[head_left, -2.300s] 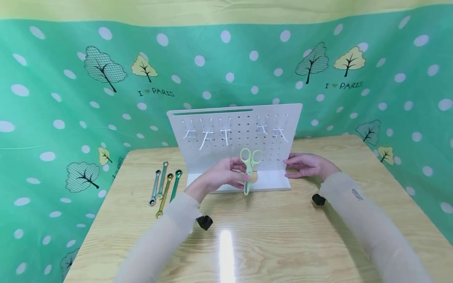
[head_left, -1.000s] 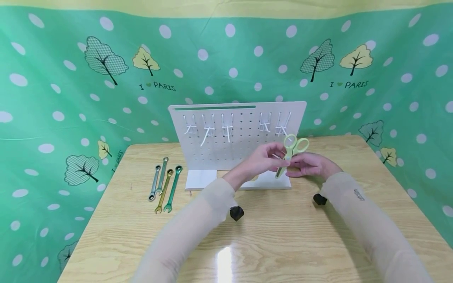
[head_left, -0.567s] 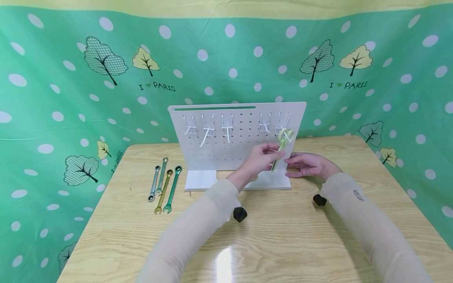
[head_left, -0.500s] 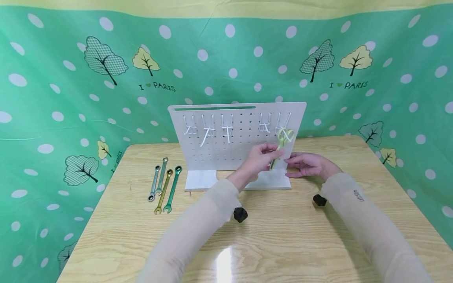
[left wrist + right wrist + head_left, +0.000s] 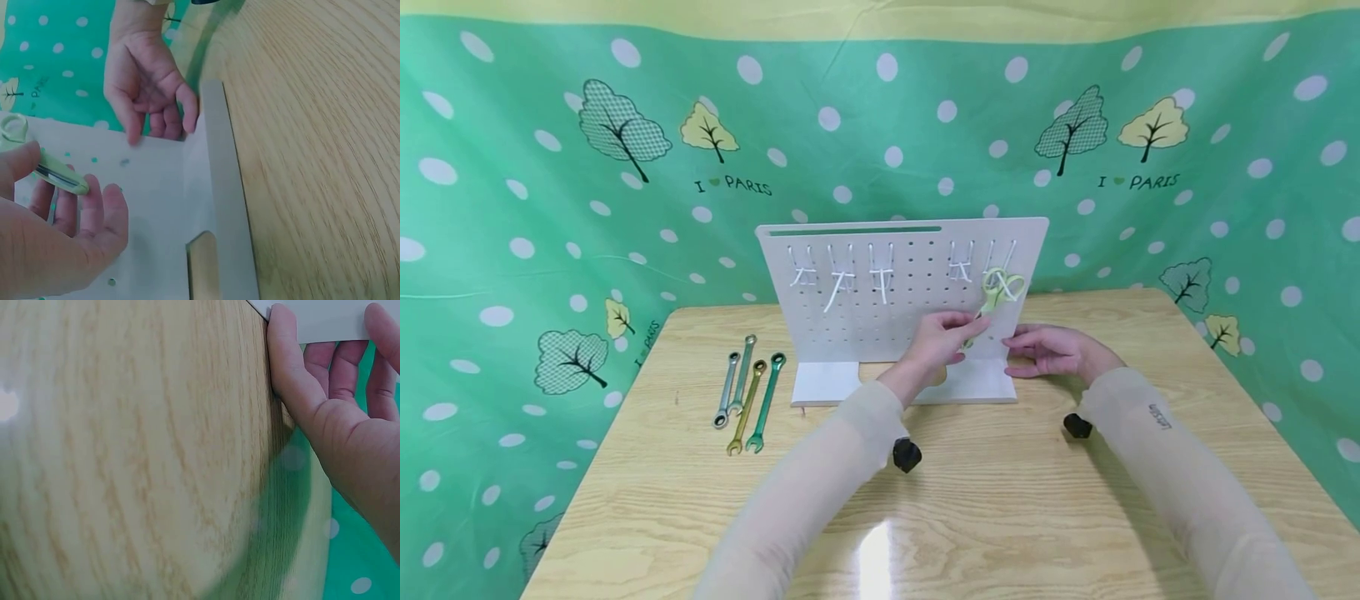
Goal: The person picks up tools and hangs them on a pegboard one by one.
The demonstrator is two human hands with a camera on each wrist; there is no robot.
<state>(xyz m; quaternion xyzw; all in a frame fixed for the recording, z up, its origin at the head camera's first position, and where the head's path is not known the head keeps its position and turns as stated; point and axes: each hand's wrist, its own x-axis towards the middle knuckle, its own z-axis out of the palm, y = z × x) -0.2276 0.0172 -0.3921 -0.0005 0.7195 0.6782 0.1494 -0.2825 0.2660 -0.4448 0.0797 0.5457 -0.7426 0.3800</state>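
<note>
My left hand pinches a pair of light green scissors by the blade end, between thumb and fingers. Their handle loops are up, overlapping the rightmost white hook of a white pegboard. The hook's prongs show across the loops; whether a loop is fully threaded I cannot tell. In the left wrist view the scissors' tip pokes out past the fingers, close to the board. My right hand grips the pegboard's lower right edge, with some fingers behind it in the right wrist view.
Several wrenches, among them a gold wrench and a green wrench, lie on the wooden table left of the board. More white hooks stick out from the board. A green dotted curtain hangs behind.
My left hand has carried the scissors right and up to the rightmost hook. In the last half second the hand has shifted slightly left, spreading the handles' view. My right hand has stayed put.
</note>
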